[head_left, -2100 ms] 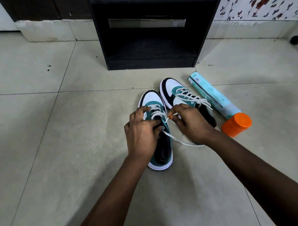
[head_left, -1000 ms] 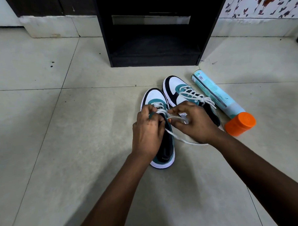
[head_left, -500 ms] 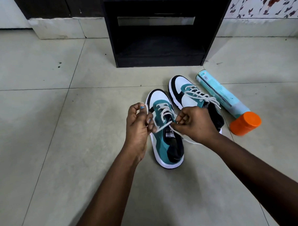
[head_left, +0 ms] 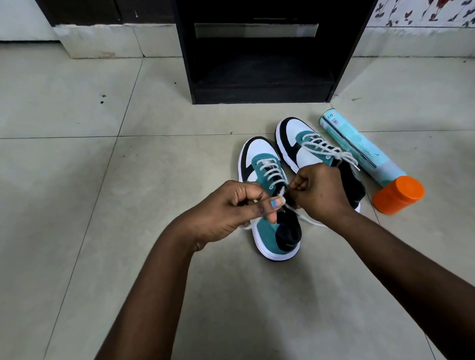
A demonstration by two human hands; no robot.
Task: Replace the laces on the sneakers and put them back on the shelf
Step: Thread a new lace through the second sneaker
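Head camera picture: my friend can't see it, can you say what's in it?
Two hands, the left hand and right hand, pinch the white lace of the nearer teal sneaker on a tiled floor. The second sneaker, already laced, a spray can and a black shelf lie beyond.

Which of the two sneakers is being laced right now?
The left sneaker, nearer the camera: left hand and right hand both pinch its lace ends. The right sneaker, beside the spray can, is untouched.

The pale grey tiled floor (head_left: pixel 68 187) carries a black wooden shelf unit (head_left: pixel 262 94); just before it lie two teal-white-black sneakers (head_left: pixel 260 157) (head_left: pixel 299 133), with a teal orange-capped spray can (head_left: pixel 365 149) beside them.
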